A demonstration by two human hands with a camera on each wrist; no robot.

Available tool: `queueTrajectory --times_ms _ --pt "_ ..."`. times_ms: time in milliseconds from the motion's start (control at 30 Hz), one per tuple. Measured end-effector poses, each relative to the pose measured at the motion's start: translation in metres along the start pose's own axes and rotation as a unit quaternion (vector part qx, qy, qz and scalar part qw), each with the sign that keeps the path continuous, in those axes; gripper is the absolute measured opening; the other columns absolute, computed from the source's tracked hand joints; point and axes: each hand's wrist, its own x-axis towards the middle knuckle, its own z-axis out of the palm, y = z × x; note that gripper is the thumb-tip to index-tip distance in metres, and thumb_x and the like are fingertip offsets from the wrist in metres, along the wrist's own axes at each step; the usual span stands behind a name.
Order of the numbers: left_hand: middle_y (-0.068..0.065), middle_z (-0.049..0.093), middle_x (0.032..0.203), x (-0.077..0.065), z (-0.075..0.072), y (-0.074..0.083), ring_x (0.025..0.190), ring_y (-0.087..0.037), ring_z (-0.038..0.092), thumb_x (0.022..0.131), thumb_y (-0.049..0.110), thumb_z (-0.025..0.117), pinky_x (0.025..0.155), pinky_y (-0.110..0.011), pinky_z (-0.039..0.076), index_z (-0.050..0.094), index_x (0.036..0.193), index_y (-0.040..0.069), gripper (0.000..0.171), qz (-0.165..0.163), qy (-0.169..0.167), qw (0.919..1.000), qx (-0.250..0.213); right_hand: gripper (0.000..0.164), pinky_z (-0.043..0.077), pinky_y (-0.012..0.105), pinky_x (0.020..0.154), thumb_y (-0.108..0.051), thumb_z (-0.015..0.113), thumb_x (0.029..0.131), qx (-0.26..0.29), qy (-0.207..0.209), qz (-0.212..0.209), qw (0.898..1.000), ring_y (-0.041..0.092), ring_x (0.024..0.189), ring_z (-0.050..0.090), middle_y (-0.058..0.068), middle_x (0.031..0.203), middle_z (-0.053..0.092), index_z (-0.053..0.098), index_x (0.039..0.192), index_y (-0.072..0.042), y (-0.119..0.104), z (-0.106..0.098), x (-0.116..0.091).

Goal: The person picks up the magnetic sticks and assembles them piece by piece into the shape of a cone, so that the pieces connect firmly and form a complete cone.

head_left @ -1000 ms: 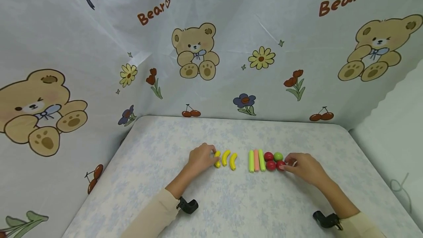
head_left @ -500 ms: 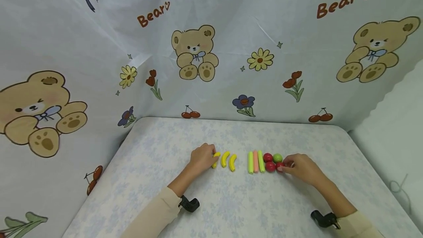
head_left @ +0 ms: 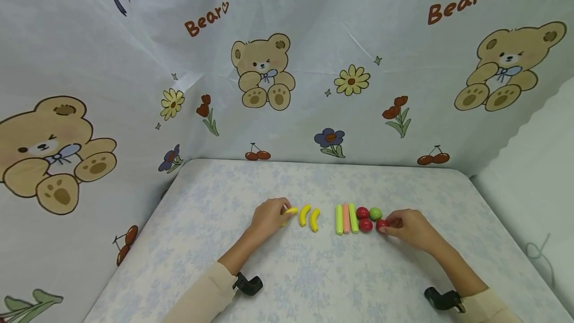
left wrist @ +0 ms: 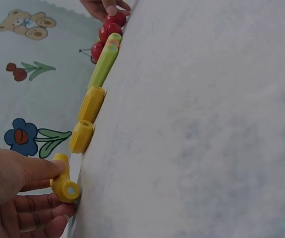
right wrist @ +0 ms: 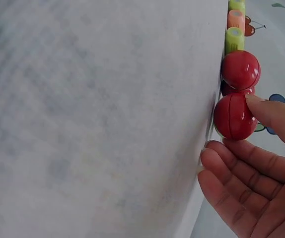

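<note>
My left hand pinches a small yellow toy banana between thumb and fingers, at the left end of a row on the table. To its right lie two more toy bananas, a near one and a farther one. Between the hands, a pink stick lies flanked by a light green stick on the left and another green stick on the right. Two red balls and a green ball sit beside them. My right hand pinches a third red ball, its thumb on top.
The pale blue-patterned table extends in front of the row. A bear-print curtain hangs behind its back edge and along the left. Each wrist wears a black camera, one left and one right.
My left hand has drawn its banana a little left and turned it toward level. The red ball in my right hand has shifted slightly right, opening a gap from its neighbour.
</note>
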Motion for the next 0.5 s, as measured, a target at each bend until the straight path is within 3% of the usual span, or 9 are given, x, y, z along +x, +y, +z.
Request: queueTrajectory --times_ms 267,500 --pt "0.009 0.065 0.085 -0.013 -0.001 -0.011 0.072 -0.006 0.057 0.092 0.022 0.078 0.058 -0.024 0.049 0.077 0.114 0.014 0.023 -0.002 -0.005 0.9954 -0.095 0.026 0.061 0.033 0.07 -0.018 0.085 0.083 0.032 0.021 -0.026 0.999 0.017 0.079 0.068 0.001 0.086 0.072 0.073 0.098 -0.001 0.003 -0.007 -0.011" --pt "0.004 0.064 0.091 -0.026 -0.007 -0.013 0.068 -0.011 0.061 0.094 0.017 0.075 0.054 -0.027 0.054 0.076 0.112 0.016 0.018 -0.018 -0.026 0.9769 -0.211 0.026 0.061 0.029 0.069 -0.012 0.085 0.082 0.056 0.045 -0.032 0.997 0.017 0.079 0.07 0.004 0.09 0.073 0.073 0.102 -0.001 -0.005 -0.011 -0.024"
